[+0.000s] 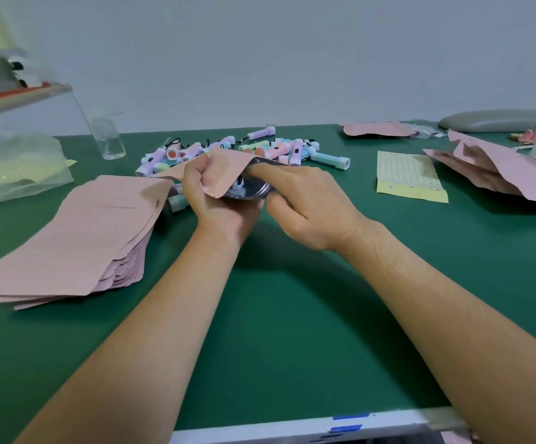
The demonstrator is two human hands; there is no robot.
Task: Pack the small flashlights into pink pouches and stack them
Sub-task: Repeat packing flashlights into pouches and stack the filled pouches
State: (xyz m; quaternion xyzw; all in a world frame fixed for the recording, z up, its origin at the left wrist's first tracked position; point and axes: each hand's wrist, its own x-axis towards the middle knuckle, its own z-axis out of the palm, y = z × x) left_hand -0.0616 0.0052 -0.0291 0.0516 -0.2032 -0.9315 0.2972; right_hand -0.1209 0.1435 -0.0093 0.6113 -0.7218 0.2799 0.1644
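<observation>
The pink pouch point(225, 169) is being held just above the green table point(292, 315), dead centre, with its mouth gaping toward the camera and its silver lining showing. A small flashlight point(237, 184) is sitting just inside that mouth (only its pale end is peeking out). The left hand point(209, 200) is gripping the upper flap, fingers curled tight over the pink edge. The right hand point(308, 209) is poking its forefinger straight into the opening while the thumb is pressing the lower lip from outside, pinching it, with the other fingers tucked in.

Right behind, a pile of pastel flashlights point(260, 149) is lying loose. To the left, a stack of flat pouches point(74, 238) is resting on the table. Far right, another heap of pouches point(497, 174) is slumping, with a yellow dotted sheet point(409, 177) lying between it and the hands. A clear bottle point(108, 141) is standing back left.
</observation>
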